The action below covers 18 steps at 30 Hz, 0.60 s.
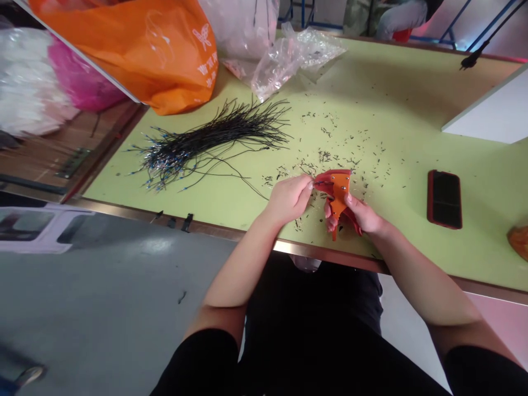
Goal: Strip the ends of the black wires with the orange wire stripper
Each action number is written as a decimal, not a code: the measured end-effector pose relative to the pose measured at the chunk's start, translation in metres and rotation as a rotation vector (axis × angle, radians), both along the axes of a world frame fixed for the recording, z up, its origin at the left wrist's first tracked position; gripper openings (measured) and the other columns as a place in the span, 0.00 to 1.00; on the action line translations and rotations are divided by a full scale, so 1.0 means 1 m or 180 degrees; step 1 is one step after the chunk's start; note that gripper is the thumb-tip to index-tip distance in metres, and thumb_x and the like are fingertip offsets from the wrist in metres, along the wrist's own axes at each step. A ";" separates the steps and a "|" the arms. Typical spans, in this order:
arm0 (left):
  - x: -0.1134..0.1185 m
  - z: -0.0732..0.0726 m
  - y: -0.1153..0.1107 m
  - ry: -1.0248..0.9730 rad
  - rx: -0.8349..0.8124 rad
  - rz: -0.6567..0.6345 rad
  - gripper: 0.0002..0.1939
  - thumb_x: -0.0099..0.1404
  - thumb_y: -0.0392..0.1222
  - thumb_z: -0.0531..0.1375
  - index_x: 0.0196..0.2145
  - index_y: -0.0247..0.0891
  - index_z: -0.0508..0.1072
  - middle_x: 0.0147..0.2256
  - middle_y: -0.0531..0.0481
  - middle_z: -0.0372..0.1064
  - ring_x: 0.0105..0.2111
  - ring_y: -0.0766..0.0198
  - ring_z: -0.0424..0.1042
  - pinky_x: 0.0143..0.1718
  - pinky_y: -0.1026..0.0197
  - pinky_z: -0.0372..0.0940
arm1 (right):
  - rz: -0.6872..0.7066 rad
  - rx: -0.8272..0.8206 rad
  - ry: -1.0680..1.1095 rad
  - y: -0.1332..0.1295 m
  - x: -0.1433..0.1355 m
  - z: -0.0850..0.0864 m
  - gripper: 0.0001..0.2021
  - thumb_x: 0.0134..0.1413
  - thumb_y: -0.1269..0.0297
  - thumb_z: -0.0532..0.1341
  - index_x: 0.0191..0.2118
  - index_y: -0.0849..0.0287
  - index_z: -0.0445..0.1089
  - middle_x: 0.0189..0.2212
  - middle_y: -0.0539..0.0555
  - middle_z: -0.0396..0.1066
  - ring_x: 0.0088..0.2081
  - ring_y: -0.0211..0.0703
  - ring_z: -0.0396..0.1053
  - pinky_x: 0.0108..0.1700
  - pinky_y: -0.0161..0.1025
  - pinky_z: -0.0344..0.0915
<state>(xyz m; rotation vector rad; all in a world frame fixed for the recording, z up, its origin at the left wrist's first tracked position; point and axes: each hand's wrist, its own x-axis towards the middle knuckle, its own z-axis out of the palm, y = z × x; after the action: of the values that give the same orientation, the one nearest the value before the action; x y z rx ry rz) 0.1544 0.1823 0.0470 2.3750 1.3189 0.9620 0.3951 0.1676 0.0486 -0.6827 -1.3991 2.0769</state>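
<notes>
My right hand [362,213] is wrapped round the handles of a red and orange wire stripper [340,187], whose head points to the left. At that head, my left hand [291,197] is closed in a pinch on a black wire [258,192]. The wire trails from this hand back toward the left, and its tip near the stripper jaws is too small to make out. Left of both hands lies a thick bundle of black wires [214,132], with blue and silvery terminals at its left end. Short wire offcuts [325,157] are scattered around the stripper.
A phone [444,199] lies on the green table [396,231] to the right. An orange bag [165,49] and clear plastic bags [280,60] stand at the back. A white panel [490,110] rises at the right. A seated person's leg [402,25] shows beyond the table.
</notes>
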 end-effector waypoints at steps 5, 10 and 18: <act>-0.001 0.001 -0.001 -0.0328 -0.0073 0.0001 0.28 0.85 0.56 0.40 0.36 0.42 0.71 0.29 0.49 0.73 0.29 0.62 0.71 0.33 0.56 0.65 | 0.0196 -0.0168 0.0073 0.001 0.004 0.002 0.43 0.60 0.17 0.53 0.44 0.58 0.77 0.32 0.55 0.78 0.35 0.49 0.81 0.38 0.44 0.79; -0.003 0.003 -0.002 -0.0859 -0.0171 0.0220 0.28 0.85 0.57 0.42 0.40 0.41 0.75 0.36 0.46 0.79 0.34 0.62 0.76 0.38 0.57 0.71 | -0.0263 -0.0271 0.0356 0.003 0.005 0.003 0.47 0.53 0.13 0.53 0.46 0.58 0.77 0.32 0.55 0.77 0.33 0.49 0.79 0.40 0.48 0.81; -0.005 -0.017 0.016 -0.0123 0.0007 0.0993 0.24 0.83 0.54 0.50 0.45 0.41 0.82 0.40 0.44 0.83 0.38 0.57 0.78 0.39 0.57 0.70 | -0.1724 0.0076 0.0557 0.012 0.008 0.020 0.36 0.60 0.21 0.57 0.43 0.53 0.74 0.29 0.52 0.71 0.31 0.51 0.75 0.41 0.55 0.82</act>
<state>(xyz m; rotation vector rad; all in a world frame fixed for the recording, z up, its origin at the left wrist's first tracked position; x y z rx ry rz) 0.1495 0.1983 0.0304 2.1789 1.7076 1.0836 0.4033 0.1796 0.0688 -0.7507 -1.0014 1.6434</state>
